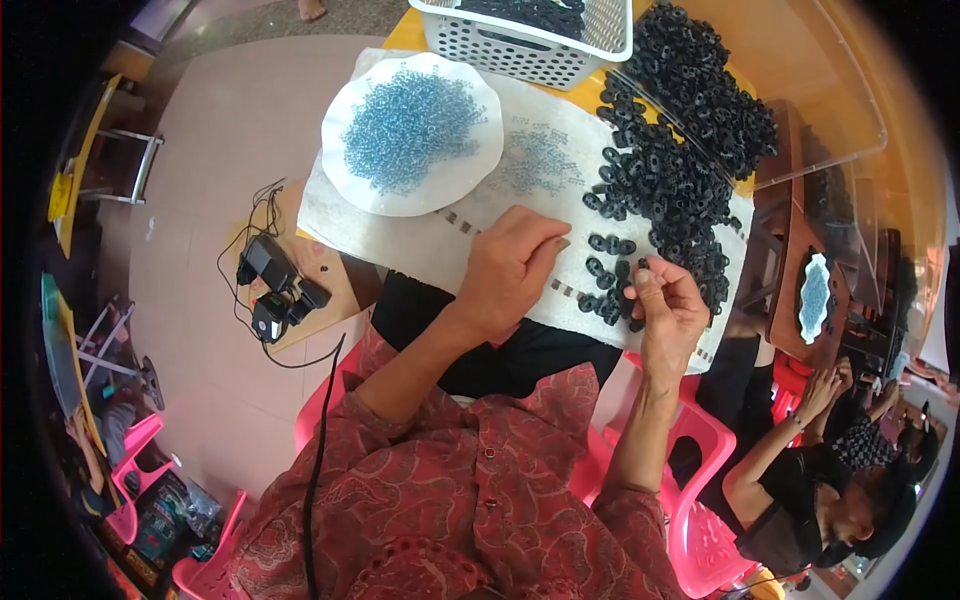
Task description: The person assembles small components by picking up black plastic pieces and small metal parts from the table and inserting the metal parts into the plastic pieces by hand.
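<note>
- Pale floor tiles surround a yellow table (404,32) covered by a white cloth (350,215); pink plastic chairs (700,470) stand about, and another person (820,490) sits at the lower right.
- On the cloth sits a white scalloped plate (345,170) heaped with blue beads (412,128); a thinner scatter of loose beads (540,160) lies just beside it on the cloth.
- A big heap of black rings (680,130) runs down the right side of the cloth, next to a white basket (520,45) at the top edge.
- The left hand (510,270) rests knuckles-up on the cloth, fingers curled and pinched together near a row of small pieces (462,224); it seems to grip something tiny at the fingertips, though the view is too coarse to say what.
- The right hand (665,305) is raised just off the cloth, thumb and fingers closed on a small black ring (641,277), close to the lower end of the heap.
- Risk, as a judgement: the ring in the right hand is small and held only at the fingertips, so a slackened pinch could drop it among the loose rings or off the near edge into the lap.
- The scattered beads lie on bare cloth; a sweep of the left wrist could roll them off the table.
- A black cable and device (275,285) sit on a low stool to the left, well apart from the hands.
</note>
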Available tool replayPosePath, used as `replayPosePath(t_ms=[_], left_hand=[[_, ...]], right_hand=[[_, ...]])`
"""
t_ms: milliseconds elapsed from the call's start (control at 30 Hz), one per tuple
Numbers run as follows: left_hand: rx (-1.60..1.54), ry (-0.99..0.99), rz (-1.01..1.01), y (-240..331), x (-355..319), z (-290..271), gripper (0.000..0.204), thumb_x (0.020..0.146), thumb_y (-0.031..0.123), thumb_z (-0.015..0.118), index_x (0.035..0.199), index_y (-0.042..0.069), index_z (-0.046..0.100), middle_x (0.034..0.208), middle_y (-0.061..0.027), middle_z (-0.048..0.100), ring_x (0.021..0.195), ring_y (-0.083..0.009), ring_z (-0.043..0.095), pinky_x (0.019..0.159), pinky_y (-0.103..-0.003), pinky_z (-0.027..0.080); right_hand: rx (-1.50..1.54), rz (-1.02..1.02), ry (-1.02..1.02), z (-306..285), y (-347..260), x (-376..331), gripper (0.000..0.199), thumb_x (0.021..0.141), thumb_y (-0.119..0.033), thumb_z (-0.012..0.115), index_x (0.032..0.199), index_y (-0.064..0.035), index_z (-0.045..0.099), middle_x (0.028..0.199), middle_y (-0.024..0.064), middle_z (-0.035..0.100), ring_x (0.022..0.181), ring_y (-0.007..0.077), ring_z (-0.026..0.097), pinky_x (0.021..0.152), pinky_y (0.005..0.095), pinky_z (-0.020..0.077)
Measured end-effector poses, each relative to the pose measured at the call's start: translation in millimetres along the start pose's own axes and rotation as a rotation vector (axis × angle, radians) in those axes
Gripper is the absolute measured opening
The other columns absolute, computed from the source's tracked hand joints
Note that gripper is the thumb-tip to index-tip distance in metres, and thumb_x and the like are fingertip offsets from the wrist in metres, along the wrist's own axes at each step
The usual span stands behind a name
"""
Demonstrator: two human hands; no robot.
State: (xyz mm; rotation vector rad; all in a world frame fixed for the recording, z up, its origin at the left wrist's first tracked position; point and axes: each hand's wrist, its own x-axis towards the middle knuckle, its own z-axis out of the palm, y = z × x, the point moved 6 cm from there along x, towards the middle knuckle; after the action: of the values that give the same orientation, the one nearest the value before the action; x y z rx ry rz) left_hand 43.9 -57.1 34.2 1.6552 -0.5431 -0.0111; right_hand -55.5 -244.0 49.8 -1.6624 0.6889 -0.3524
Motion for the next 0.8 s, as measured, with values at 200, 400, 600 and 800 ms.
replayPosePath(t_ms=[200,400,600,800], left_hand=[[0.229,0.011,0.097,0,16,17,0.013,0.079,0.001,0.064,0.092,0.003,0.064,0.084,-0.0132,0.057,0.074,-0.0324,0.059,0.064,-0.037,0.048],[0.345,-0.025,0.115,-3,36,38,0.013,0.082,0.003,0.059,0.094,0.004,0.064,0.086,-0.0128,0.053,0.077,-0.0327,0.058,0.066,-0.039,0.048],[0.441,-0.145,0.163,0,48,48,0.019,0.084,0.005,0.054,0.1,0.007,0.065,0.087,-0.0138,0.052,0.078,-0.033,0.058,0.068,-0.041,0.047],[0.341,-0.142,0.095,-11,45,36,0.014,0.081,0.003,0.057,0.093,0.006,0.064,0.09,-0.0135,0.052,0.081,-0.034,0.057,0.07,-0.041,0.047]], right_hand=[[-0.017,-0.004,-0.007,3,5,0,0.014,0.087,-0.003,0.063,0.1,0.0006,0.064,0.076,0.0011,0.063,0.062,0.0047,0.057,0.049,0.0172,0.0396],[-0.019,0.008,-0.044,8,8,0,0.011,0.087,-0.003,0.062,0.098,-0.0001,0.064,0.077,0.0,0.062,0.063,0.0045,0.057,0.05,0.0167,0.0392],[-0.001,0.001,-0.062,8,12,-1,0.01,0.088,-0.003,0.062,0.097,-0.0009,0.063,0.079,-0.0008,0.062,0.064,0.0043,0.057,0.05,0.017,0.0391],[0.002,-0.001,-0.06,9,9,0,0.011,0.088,-0.002,0.061,0.098,-0.0004,0.063,0.079,-0.0006,0.061,0.065,0.0043,0.057,0.051,0.017,0.0398]])
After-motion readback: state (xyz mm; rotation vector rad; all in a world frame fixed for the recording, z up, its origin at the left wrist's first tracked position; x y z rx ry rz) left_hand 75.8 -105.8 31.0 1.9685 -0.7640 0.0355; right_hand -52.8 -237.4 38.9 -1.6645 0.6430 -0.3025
